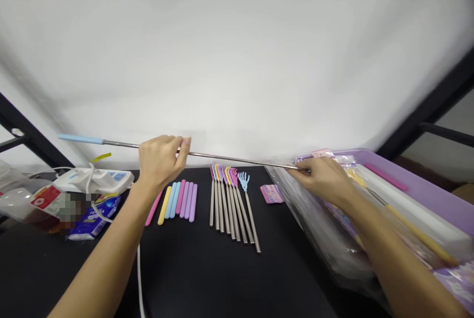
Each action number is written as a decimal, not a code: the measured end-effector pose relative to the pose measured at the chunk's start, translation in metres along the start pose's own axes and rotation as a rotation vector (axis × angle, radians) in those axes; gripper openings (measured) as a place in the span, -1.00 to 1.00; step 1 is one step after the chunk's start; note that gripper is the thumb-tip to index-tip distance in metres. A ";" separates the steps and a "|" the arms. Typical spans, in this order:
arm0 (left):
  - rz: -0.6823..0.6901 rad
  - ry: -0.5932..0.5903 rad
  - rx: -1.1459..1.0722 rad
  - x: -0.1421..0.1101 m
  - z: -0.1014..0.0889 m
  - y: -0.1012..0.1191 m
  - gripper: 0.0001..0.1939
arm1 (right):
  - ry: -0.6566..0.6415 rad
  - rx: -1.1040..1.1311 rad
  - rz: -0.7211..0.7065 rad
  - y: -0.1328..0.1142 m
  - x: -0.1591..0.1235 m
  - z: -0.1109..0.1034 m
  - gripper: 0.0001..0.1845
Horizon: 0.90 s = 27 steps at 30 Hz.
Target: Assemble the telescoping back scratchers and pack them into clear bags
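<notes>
Stretched out between my hands is a telescopic back scratcher (229, 158), its thin metal rod drawn long and its light blue handle (82, 139) sticking out at the far left. My left hand (162, 160) is closed around the rod near the handle. At the other end, my right hand (323, 176) grips the rod's tip and hides it. Below, on the black table, lies a row of metal rods (231, 209) with coloured hand-shaped scratcher heads. A separate scratcher with a blue head (244, 180) lies at that row's right end. Several coloured handle sleeves (179, 200) lie left of them.
A pink printed card (272, 193) lies right of the rods. On the right, a purple bin (385, 157) and clear plastic bags (329, 246) hold packaged scratchers. To the left are a white power strip (118, 178), its cable and a blue packet (92, 219). A white wall stands behind.
</notes>
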<state>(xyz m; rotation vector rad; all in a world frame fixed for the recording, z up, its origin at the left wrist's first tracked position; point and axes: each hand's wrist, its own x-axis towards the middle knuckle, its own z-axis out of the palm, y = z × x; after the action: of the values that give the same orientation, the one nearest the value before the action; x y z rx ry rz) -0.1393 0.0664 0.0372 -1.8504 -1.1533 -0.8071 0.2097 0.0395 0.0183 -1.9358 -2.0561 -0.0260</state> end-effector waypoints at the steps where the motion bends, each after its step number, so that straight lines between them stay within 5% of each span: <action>1: 0.035 -0.002 -0.025 0.001 -0.001 0.012 -0.55 | 0.011 0.014 0.000 -0.003 -0.001 0.002 -0.43; 5: 0.235 -0.021 -0.163 0.003 -0.005 0.061 -0.64 | 0.046 0.057 0.005 -0.009 -0.003 0.009 -0.40; 9: 0.348 -0.034 -0.213 0.002 0.000 0.063 -0.65 | 0.061 0.081 -0.009 -0.002 -0.004 0.008 -0.42; 14: 0.259 -0.049 -0.196 0.001 0.008 0.046 -0.60 | 0.074 0.032 -0.063 -0.009 0.000 0.009 -0.48; 20: 0.076 -0.106 -0.254 -0.003 0.005 0.058 -0.59 | 0.075 -0.030 -0.036 -0.025 0.007 0.013 -0.48; 27: 0.056 -0.130 -0.401 -0.008 0.006 0.069 -0.63 | 0.062 -0.079 -0.033 -0.038 0.014 0.012 -0.56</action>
<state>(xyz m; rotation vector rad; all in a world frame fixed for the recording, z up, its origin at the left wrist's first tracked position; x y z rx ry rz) -0.0787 0.0496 0.0083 -2.2820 -1.0683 -0.9497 0.1700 0.0529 0.0182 -1.9215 -2.0759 -0.1749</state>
